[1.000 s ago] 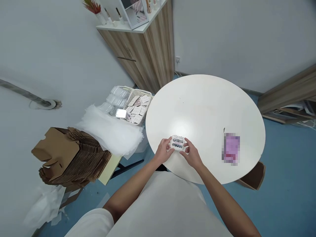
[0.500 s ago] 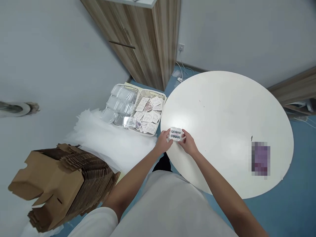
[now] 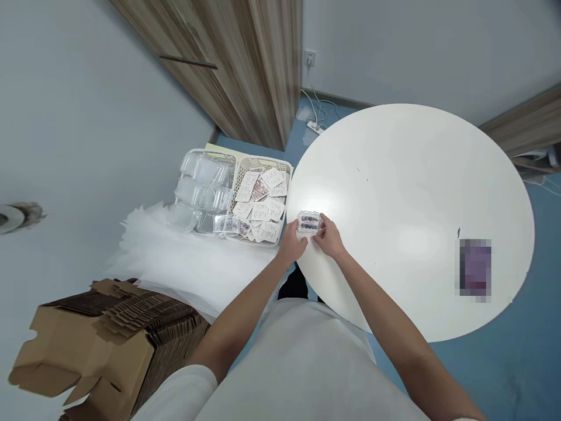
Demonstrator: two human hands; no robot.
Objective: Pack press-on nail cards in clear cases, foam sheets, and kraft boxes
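A small clear plastic case (image 3: 309,222) with two rows of dark round pieces in it is held over the left edge of the white oval table (image 3: 394,175). My left hand (image 3: 291,242) grips the case along its left side, thumb near the lower corner. On the right side, my right hand (image 3: 329,235) has its fingers curled against the case. Left of my hands stands a white basket (image 3: 286,202) of printed cards (image 3: 262,209). Beside it, another basket holds stacked clear plastic shells (image 3: 204,181).
White soft sheets (image 3: 175,257) lie in a pile below the baskets. Folded brown cardboard boxes (image 3: 109,345) are stacked at the lower left. A blurred purple item (image 3: 475,266) rests on the table's right side. A power strip (image 3: 314,126) lies on the floor behind.
My view has shifted, moving the baskets and boxes slightly left in the picture. Both hands still hold the case, which now appears a little higher.
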